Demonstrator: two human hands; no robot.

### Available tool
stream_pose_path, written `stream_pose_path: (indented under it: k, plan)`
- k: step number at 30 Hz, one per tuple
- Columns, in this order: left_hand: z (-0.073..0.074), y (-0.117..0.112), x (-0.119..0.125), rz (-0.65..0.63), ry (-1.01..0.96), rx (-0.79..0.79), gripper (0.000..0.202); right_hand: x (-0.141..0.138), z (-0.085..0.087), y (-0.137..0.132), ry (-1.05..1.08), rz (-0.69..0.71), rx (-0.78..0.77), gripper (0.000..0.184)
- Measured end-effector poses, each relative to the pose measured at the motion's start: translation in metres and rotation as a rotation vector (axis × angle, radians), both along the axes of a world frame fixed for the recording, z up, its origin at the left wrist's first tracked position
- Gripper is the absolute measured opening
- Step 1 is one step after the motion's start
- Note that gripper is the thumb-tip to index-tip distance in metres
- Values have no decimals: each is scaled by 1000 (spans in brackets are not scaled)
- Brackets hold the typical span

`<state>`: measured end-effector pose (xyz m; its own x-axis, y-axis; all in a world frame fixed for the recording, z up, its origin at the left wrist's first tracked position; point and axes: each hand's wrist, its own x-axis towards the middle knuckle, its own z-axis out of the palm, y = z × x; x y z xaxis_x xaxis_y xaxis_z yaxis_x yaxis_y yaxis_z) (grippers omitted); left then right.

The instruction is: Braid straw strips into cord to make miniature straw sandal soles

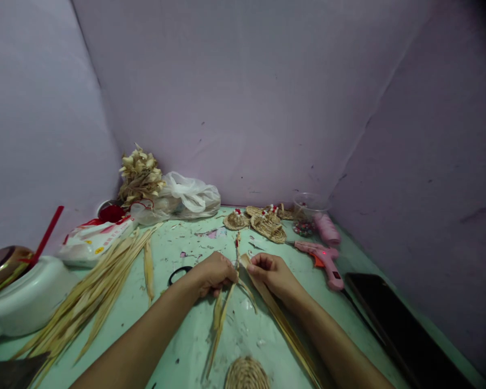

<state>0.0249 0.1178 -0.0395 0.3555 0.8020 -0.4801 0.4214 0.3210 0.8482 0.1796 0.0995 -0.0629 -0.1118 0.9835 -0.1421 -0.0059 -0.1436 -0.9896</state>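
Observation:
My left hand (213, 273) is closed, pinching a thin braid of dried straw (237, 249) that points away from me, with loose strand ends (221, 319) trailing toward me beneath it. My right hand (272, 273) is closed on a flat straw strip (281, 321) that runs back along my right forearm. Both hands meet over the pale green table (186, 335), almost touching. A coiled woven straw piece (247, 374) lies at the near edge, between my arms.
A heap of long straw strips (93, 294) lies to the left beside a white pot (22, 297). A pink glue gun (324, 260), finished woven pieces (267, 224), a bead jar (308, 213), plastic bags (186, 197) and a black phone (392, 319) surround the work area. Black scissors' handle (178, 274) sits by my left wrist.

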Motion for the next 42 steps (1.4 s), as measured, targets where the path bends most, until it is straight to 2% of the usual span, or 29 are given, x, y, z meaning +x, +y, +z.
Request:
stream_pose_path:
  k: [5,8,12,17,20,23,25,28,32,34,36,40,42]
  plan:
    - [-2,1,0,-7,7,-3,11,5,8,0,264,-14,-164,19]
    - [-4,2,-1,-15,-19,-4,13,8,15,1,334,-37,-224,17]
    - [-5,2,-2,-20,-18,-3,15,11,25,1,308,-80,-142,18]
    - [-7,3,-2,-12,9,-15,10,21,38,2,156,-209,-4,26]
    - [-7,3,-2,-3,10,-10,10,25,38,3,-88,-265,14,31]
    - [-5,1,-1,2,13,-9,9,26,30,4,-517,-276,117,41]
    - [-3,0,-1,1,7,-6,10,25,22,4,-737,-172,109,42]
    - [-2,-1,1,6,-2,-7,10,21,14,2,-938,19,22,38]
    - [-5,2,0,14,9,-9,8,15,11,0,-1105,10,36,26]
    - [-7,3,0,10,22,0,7,15,12,-1,-1072,32,7,20]
    - [-8,3,0,15,38,9,8,21,17,-3,-950,79,-58,19]
    - [-9,2,3,38,89,11,12,34,38,-4,-531,117,-148,24]
    - [-9,2,4,21,110,-11,10,25,54,4,-350,88,-187,27]
